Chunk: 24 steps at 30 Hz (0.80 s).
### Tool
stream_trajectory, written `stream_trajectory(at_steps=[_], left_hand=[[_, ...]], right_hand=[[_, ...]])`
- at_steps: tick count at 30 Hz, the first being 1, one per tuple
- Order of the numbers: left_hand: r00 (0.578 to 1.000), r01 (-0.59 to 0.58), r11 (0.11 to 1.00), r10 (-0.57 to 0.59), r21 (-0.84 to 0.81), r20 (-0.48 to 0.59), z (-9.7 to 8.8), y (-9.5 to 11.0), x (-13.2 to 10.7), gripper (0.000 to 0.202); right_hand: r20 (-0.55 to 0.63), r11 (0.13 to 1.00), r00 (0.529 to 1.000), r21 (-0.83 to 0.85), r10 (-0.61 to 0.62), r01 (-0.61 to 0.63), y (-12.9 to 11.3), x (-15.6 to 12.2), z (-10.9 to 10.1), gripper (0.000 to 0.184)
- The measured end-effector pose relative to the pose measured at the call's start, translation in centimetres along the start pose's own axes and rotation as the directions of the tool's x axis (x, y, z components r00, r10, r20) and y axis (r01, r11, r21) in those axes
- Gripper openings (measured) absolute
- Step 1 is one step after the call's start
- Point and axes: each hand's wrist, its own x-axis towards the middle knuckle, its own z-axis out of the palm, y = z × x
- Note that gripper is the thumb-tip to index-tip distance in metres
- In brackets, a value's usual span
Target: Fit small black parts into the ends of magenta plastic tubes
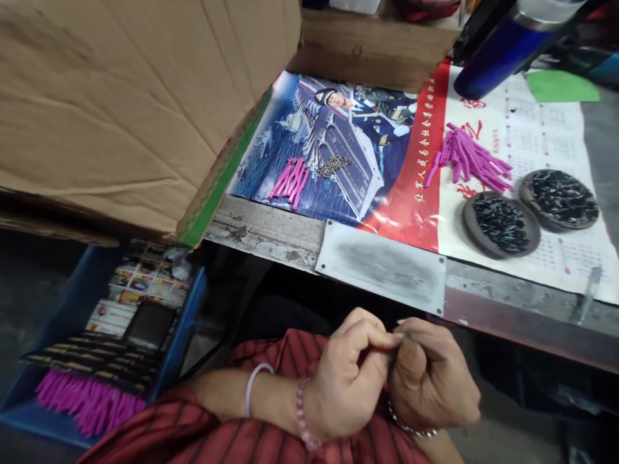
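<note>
My left hand (pixel 353 374) and my right hand (pixel 430 370) meet over my lap, just below the table edge. Both are closed in a pinch, thumbs and fingertips almost touching. Whatever lies between the fingertips is hidden or too small to name. In front of them, a pale metal plate (pixel 382 261) with a dark smudge is fixed on the table edge. Behind it lie a small group of pink strips (pixel 290 182) and a little heap of metal beads or chain (pixel 334 166). A bigger pile of pink strips (pixel 467 158) is at the right.
Two round bowls (pixel 500 224) (pixel 560 198) hold small dark pieces. A blue flask (pixel 507 55) and green paper (pixel 563 87) stand or lie behind. A cardboard box (pixel 120 96) blocks the left; below it, a blue bin (pixel 188 322) holds more pink strips. A clear pen (pixel 589 293) lies at right.
</note>
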Motion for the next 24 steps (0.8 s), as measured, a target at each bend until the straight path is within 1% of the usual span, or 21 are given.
stream_trajectory(at_steps=[2,3,4,6,7,8,11,13,14,16,17,18,19,21,22,23,24], left_hand=[[1.0,0.016,1.0,-0.016,0.003,-0.009,0.0,0.0,0.0,0.014],[1.0,0.019,1.0,-0.018,0.005,-0.01,0.0,0.0,0.0,0.013],[1.0,0.02,1.0,-0.02,0.007,-0.009,-0.1,-0.1,0.0,0.013],[1.0,0.022,1.0,-0.022,0.008,-0.007,-0.2,-0.1,0.1,0.012],[1.0,0.018,1.0,-0.018,0.007,-0.009,-0.3,-0.1,0.1,0.012],[1.0,0.011,1.0,-0.011,0.005,-0.011,-0.4,0.0,0.1,0.011],[1.0,0.01,1.0,-0.01,-0.008,-0.007,-0.6,0.1,0.1,0.011],[0.999,0.039,0.999,-0.038,-0.019,0.014,-0.7,0.2,0.0,0.011],[0.998,0.057,0.998,-0.056,-0.019,0.02,-0.8,0.3,0.0,0.011],[0.997,0.078,0.997,-0.077,-0.013,0.023,-0.8,0.4,0.0,0.011],[0.997,0.076,0.997,-0.076,-0.013,0.023,-0.9,0.5,0.1,0.011],[0.997,0.075,0.997,-0.075,-0.016,0.028,-0.9,0.6,0.1,0.011],[0.996,0.083,0.996,-0.082,-0.025,0.035,-0.9,0.6,0.2,0.012],[0.991,0.129,0.991,-0.127,-0.042,0.041,-0.9,0.6,0.3,0.012],[0.987,0.159,0.986,-0.157,-0.05,0.04,-0.9,0.7,0.4,0.011],[0.982,0.185,0.981,-0.182,-0.06,0.042,-0.8,0.7,0.5,0.01],[0.98,0.198,0.978,-0.195,-0.071,0.05,-0.8,0.7,0.5,0.009]], right_hand=[[0.024,0.999,0.999,-0.027,0.024,-0.023,-0.2,0.2,-0.2,0.024],[0.057,0.998,0.997,-0.028,0.05,-0.048,-0.4,0.4,-0.3,0.027],[0.103,0.996,0.99,-0.001,0.092,-0.092,-0.7,0.7,-0.3,0.033],[0.245,0.972,0.955,0.118,0.17,-0.203,-1.2,1.2,-0.4,0.045],[0.307,0.957,0.936,0.174,0.171,-0.232,-1.5,1.4,-0.4,0.048],[0.342,0.95,0.928,0.21,0.149,-0.23,-1.6,1.6,-0.4,0.049],[0.346,0.957,0.936,0.245,0.063,-0.155,-1.3,2.2,-0.2,0.043],[0.346,0.941,0.934,0.279,0.087,-0.191,-0.6,2.6,0.0,0.048],[0.326,0.925,0.938,0.307,0.12,-0.225,-0.2,2.8,0.0,0.052],[0.206,0.893,0.954,0.353,0.217,-0.279,0.4,3.0,0.0,0.047],[0.121,0.875,0.954,0.381,0.273,-0.299,0.4,3.1,0.0,0.038],[0.081,0.86,0.947,0.399,0.311,-0.317,0.3,3.2,-0.1,0.024],[0.086,0.847,0.94,0.412,0.331,-0.336,0.0,3.3,-0.1,0.023],[0.126,0.834,0.922,0.394,0.366,-0.386,-0.7,3.5,-0.1,0.049],[0.073,0.831,0.915,0.396,0.396,-0.391,-1.0,3.7,-0.2,0.051],[-0.012,0.837,0.912,0.402,0.411,-0.372,-1.2,3.8,-0.2,0.049],[-0.039,0.847,0.92,0.406,0.391,-0.343,-1.3,3.9,-0.2,0.051]])
